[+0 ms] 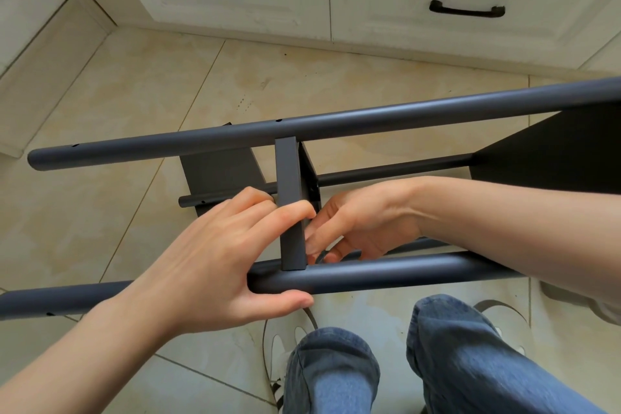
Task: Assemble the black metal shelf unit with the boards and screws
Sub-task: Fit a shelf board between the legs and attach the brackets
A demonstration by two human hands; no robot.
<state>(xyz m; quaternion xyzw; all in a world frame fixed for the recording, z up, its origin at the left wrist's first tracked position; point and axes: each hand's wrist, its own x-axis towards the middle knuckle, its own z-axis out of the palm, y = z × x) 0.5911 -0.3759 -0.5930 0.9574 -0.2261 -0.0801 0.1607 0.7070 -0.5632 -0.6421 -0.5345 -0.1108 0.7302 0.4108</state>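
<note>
Your left hand grips the near tube and the upright board; your right hand pinches something small, hidden behind that board.

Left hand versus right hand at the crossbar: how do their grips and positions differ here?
The left hand wraps the near tube, thumb beneath and fingers on the flat crossbar; the right hand touches no tube.
The left hand sits left of the crossbar; the right hand reaches from the right, behind it.
The left hand's grip is plain; the right hand's curled fingers are partly hidden, seemingly pinching something small.
Both work at the same joint.
</note>
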